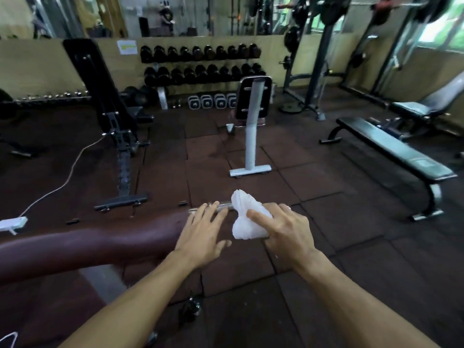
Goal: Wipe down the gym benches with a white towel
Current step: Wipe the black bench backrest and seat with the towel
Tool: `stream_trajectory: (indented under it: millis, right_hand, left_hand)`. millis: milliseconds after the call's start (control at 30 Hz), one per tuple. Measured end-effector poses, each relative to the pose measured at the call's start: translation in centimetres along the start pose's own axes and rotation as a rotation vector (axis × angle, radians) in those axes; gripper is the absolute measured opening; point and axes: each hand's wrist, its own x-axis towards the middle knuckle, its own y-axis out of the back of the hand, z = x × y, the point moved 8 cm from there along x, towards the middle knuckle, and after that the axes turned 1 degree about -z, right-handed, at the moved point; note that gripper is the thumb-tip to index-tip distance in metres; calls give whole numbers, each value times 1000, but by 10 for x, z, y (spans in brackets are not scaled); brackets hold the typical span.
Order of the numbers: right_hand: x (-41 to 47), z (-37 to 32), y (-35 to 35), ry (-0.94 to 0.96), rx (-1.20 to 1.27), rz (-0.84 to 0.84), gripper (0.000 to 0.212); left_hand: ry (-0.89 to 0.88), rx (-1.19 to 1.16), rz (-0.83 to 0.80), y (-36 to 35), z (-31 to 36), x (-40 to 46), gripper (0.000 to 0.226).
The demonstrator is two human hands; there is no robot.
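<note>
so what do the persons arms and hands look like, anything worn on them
Both forearms are bare all the way to the bottom edge of the picture: no sleeves, gloves, watch or wristbands show. The left hand shows no rings. The right hand has a small pale glint on one finger, perhaps a ring, but it is too blurred to tell. No markings or tattoos can be made out on either arm.

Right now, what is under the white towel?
A metal bar passes under the white towel, which the right hand holds. The towel covers the bar's right end. The left hand lies open beside it.
</note>
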Motion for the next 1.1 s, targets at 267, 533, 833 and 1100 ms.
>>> stream_trajectory:
  millis: [267,533,833,1100]
  right_hand:
    - [-92,155,71,-173,-59,-30,58]
    - [-112,285,73,-297,-126,19,61]
    - [-12,428,10,-211,-206,50,40]
    - [105,517,-68,-85,-139,66,50]
  left_hand:
    - [-219,-15,64,-22,179,53,85]
    - [-327,-39,31,-47,266,150,80]
    - [-266,-49,37,-60,279,342,82]
    - [-130,-40,46,-43,235,473,83]
